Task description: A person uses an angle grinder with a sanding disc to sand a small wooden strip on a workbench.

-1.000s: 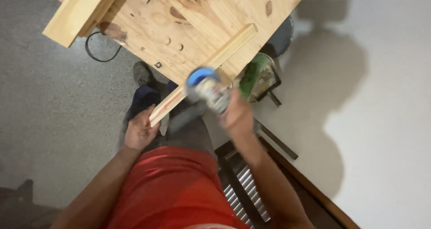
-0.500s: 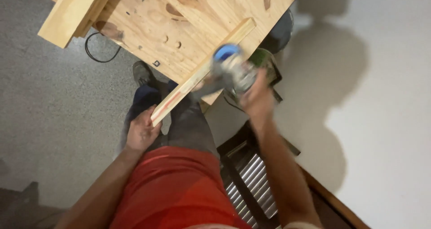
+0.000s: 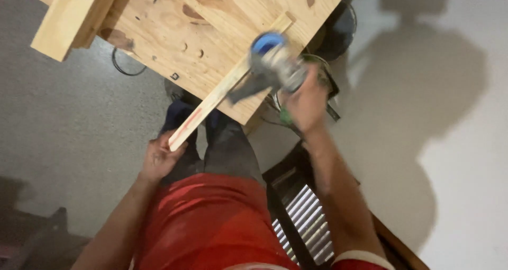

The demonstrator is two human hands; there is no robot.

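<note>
A long narrow wooden strip (image 3: 227, 85) lies diagonally across the corner of a plywood worktop (image 3: 222, 16), its near end sticking out past the edge. My left hand (image 3: 159, 158) grips that near end. My right hand (image 3: 306, 103) holds a blurred grey power tool with a blue cap (image 3: 275, 63), set over the strip near the worktop's edge.
A thick timber block (image 3: 74, 16) rests on the worktop's left side. A black cable (image 3: 124, 66) loops on the grey floor beneath. A green-bodied tool (image 3: 323, 87) sits behind my right hand. A dark slatted frame (image 3: 301, 217) lies by my legs.
My right hand has carried the power tool up and to the right along the strip. My left hand has stayed on the strip's near end.
</note>
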